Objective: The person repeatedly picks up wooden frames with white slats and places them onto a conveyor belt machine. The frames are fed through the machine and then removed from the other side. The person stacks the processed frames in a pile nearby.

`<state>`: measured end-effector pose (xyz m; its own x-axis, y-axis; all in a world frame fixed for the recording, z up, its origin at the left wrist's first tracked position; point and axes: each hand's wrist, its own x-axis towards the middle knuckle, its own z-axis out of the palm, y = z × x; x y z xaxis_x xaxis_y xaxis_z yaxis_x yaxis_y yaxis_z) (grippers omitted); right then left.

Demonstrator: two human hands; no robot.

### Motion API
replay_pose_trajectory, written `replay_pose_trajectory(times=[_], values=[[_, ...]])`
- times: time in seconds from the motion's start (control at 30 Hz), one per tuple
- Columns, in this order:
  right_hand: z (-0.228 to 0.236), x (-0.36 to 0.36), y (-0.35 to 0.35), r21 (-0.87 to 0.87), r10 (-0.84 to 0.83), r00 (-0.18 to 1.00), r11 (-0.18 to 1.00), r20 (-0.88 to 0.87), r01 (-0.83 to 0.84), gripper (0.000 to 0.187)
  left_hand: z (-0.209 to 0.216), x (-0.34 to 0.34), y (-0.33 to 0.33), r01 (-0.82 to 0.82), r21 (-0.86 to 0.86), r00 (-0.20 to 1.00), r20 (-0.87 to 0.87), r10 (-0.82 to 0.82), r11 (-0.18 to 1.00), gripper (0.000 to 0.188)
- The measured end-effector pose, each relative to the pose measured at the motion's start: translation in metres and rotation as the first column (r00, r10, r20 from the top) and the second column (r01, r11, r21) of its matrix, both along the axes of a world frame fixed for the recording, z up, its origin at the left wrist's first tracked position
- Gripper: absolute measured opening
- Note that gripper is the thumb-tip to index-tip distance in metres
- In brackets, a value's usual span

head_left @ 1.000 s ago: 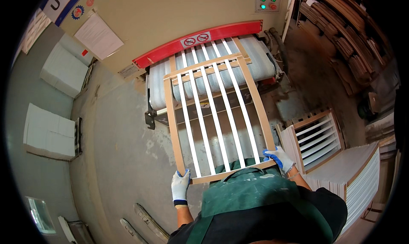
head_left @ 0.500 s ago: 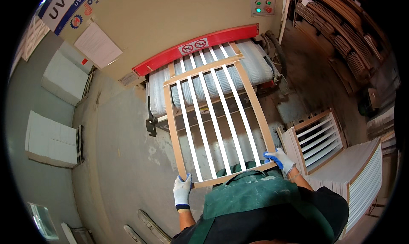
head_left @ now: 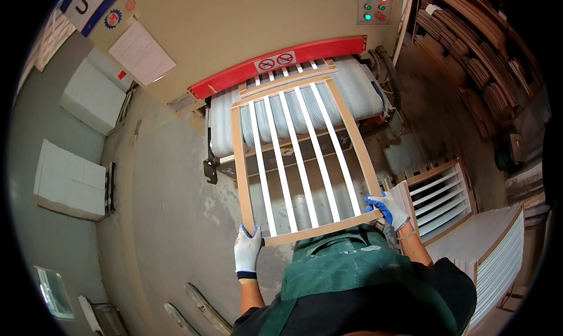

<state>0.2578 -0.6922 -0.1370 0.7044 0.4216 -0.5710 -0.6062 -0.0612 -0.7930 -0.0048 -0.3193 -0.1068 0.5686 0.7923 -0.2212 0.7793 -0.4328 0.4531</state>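
A slatted frame [head_left: 242,177] with tan edges and several white slats spans the space between me and the conveyor belt [head_left: 220,127]. My left hand [head_left: 248,251], in a white and blue glove, is closed on its near left corner. Its near right corner is in the grip of my right hand [head_left: 389,210], gloved the same way. The far end lies over the belt; whether it touches is hard to tell. Just beyond is a second slatted frame [head_left: 288,81], on the belt and partly hidden under the red guard bar [head_left: 234,78].
A beige machine [head_left: 246,19] with a lit button panel [head_left: 375,4] stands ahead. To my right are a stack of slatted frames [head_left: 495,248] and brown boards [head_left: 469,48]. White stacks [head_left: 67,180] line the left wall. Long metal bars [head_left: 205,308] lie on the floor.
The second frame has slid farther under the red bar. My hands and the held frame have moved slightly forward, and a narrow gap now shows between the two frames.
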Motion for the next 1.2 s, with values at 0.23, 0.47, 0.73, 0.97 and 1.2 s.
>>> replay_pose_trajectory(times=[0.23, 0.47, 0.73, 0.97, 1.2], values=[[-0.007, 0.024, 0.018, 0.043, -0.006, 0.999, 0.999, 0.038, 0.004, 0.019, -0.014, 0.021, 0.023, 0.068, 0.075, 0.995, -0.082, -0.062, 0.995, 0.064], [-0.017, 0.045, 0.029, 0.081, -0.008, 1.0, 0.997, 0.02, 0.006, 0.026, -0.025, 0.05, 0.048, 0.071, -0.004, 0.997, 0.011, -0.07, 0.998, 0.051], [-0.052, 0.038, -0.013, 0.403, -0.187, 0.971, 0.885, -0.15, 0.232, 0.042, -0.019, 0.089, 0.064, 0.04, -0.277, 0.984, 0.176, 0.01, 0.96, 0.032], [-0.092, 0.002, -0.107, 0.197, -0.372, 0.859, 0.868, -0.351, 0.456, 0.043, -0.072, 0.101, 0.143, 0.009, -0.566, 0.938, 0.29, 0.189, 0.825, 0.041], [-0.177, -0.047, -0.206, 0.384, -0.409, 0.758, 0.681, -0.508, 0.624, 0.035, -0.11, 0.099, 0.156, 0.228, -0.972, 0.233, -0.003, 0.973, -0.058, 0.069]])
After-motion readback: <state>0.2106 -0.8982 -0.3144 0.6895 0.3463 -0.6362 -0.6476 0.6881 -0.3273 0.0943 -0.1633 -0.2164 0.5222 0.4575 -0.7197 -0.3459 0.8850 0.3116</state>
